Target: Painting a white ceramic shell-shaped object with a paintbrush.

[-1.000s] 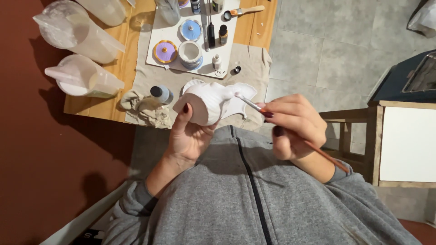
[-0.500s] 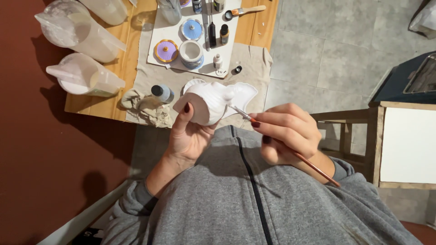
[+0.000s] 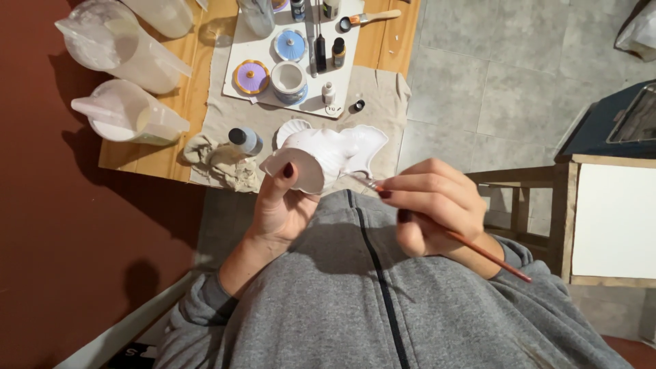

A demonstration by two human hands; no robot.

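Your left hand (image 3: 283, 205) grips the white figurine (image 3: 321, 156) over your lap, near the table (image 3: 383, 41); your right hand (image 3: 437, 205) pinches the brush (image 3: 471, 247) at its right side. A slack grip could drop it; a jolt could smear paint

Two plastic jugs (image 3: 126, 113) crowd the tabletop's (image 3: 198, 89) left side; a crumpled rag (image 3: 219, 164) and small bottle (image 3: 244, 140) sit nearer. Bare cloth (image 3: 379, 96) lies open rightward.
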